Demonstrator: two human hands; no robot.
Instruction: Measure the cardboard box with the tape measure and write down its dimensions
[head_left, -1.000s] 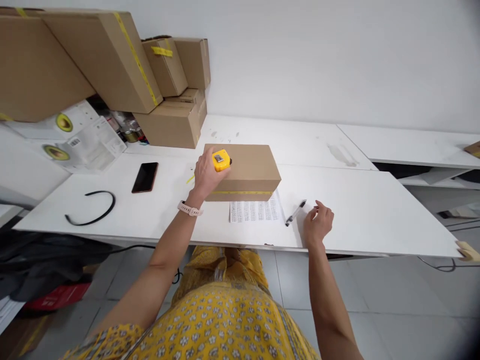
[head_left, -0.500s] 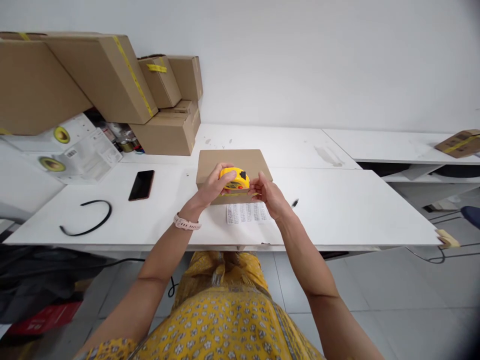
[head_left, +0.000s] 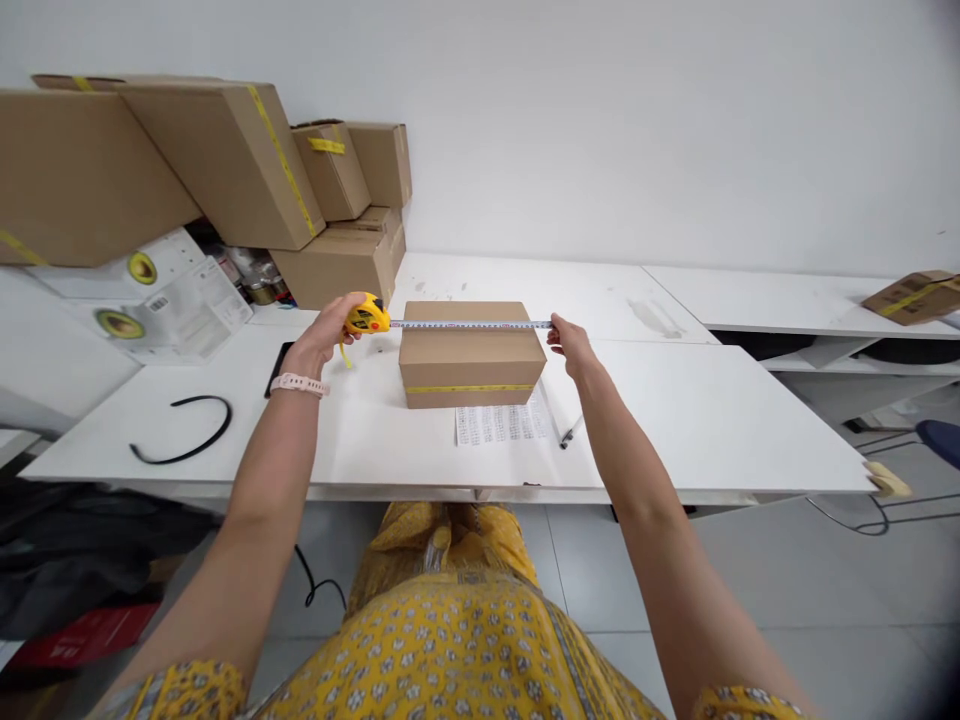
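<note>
Beyond a white printed paper sheet [head_left: 495, 426], a brown rectangular cardboard box [head_left: 473, 350] sits between the left hand [head_left: 322, 335], wrapped around a rounded yellow tape measure [head_left: 368, 314], and the right hand [head_left: 571, 344], pinching the pale blade [head_left: 469, 324] stretched across the box.

Too small to read: markings on the pale metal tape blade [head_left: 472, 324], print on the white paper sheet [head_left: 495, 427] — partly hidden by the brown cardboard box [head_left: 474, 350]. The left wrist [head_left: 304, 362] partly hides the flat black phone [head_left: 277, 370]; the right forearm [head_left: 626, 450], the slim pen [head_left: 567, 438].
</note>
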